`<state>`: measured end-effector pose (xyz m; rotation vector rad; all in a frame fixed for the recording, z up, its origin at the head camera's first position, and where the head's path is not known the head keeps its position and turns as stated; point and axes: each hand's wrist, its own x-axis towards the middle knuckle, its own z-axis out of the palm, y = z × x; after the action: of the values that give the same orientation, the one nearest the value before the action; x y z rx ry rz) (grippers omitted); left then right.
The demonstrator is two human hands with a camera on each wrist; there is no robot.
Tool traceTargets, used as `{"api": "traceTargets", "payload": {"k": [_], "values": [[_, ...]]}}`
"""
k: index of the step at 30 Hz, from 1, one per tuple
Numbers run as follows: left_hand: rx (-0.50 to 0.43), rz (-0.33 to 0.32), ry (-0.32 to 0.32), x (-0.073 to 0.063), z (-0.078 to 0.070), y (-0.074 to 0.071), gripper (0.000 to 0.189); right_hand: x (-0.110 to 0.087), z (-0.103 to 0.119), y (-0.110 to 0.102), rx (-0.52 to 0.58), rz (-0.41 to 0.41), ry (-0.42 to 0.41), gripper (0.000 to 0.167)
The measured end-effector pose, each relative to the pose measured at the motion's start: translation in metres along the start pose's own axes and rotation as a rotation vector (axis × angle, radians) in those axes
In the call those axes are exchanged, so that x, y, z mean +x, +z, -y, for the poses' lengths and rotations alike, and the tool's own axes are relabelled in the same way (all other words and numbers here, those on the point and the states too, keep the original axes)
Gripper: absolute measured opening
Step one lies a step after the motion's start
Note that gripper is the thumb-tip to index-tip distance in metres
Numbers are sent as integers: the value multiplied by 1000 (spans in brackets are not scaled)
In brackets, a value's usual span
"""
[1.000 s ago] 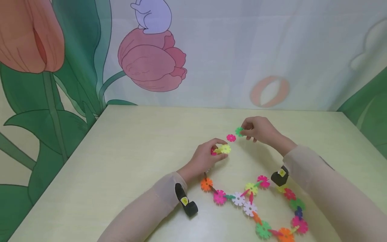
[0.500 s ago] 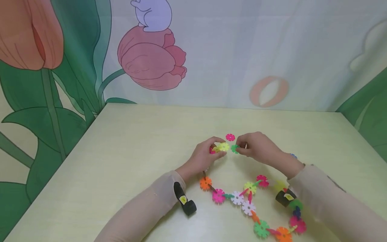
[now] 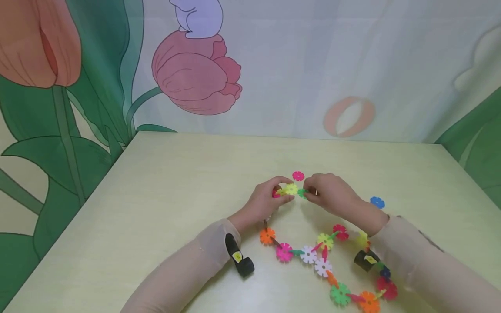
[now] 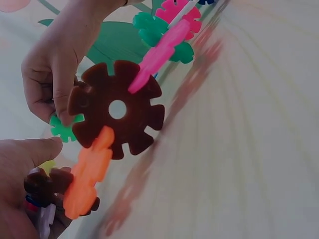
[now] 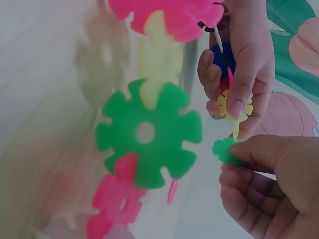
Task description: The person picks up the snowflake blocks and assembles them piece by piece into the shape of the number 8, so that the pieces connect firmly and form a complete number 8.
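Observation:
My left hand holds the end of a chain of notched plastic flower discs, with a yellow disc between thumb and fingers. My right hand pinches a green disc at its right side. In the right wrist view the green disc meets the edge of a yellow one; how deep the notches engage cannot be made out. Below the left hand the chain runs on through an orange disc. In the left wrist view a brown disc hangs in front of the hands.
A loose pink disc lies just beyond the hands, and a blue disc lies behind the right wrist. The joined chain curves over the near table, past a white disc and under the right forearm. A printed curtain hangs behind.
My right hand has brought the green disc down and left, from beside the loose pink disc to the yellow disc. The left hand has stayed almost still. The blue disc has come into sight.

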<state>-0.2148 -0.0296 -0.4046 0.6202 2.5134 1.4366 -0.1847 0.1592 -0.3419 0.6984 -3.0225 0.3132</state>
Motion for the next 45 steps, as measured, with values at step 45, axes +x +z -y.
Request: {"api": "traceTargets", "payload": {"k": [45], "values": [[-190, 26, -72, -1, -11, -8, 31, 17, -8, 1, 268, 20, -21, 5]]}}
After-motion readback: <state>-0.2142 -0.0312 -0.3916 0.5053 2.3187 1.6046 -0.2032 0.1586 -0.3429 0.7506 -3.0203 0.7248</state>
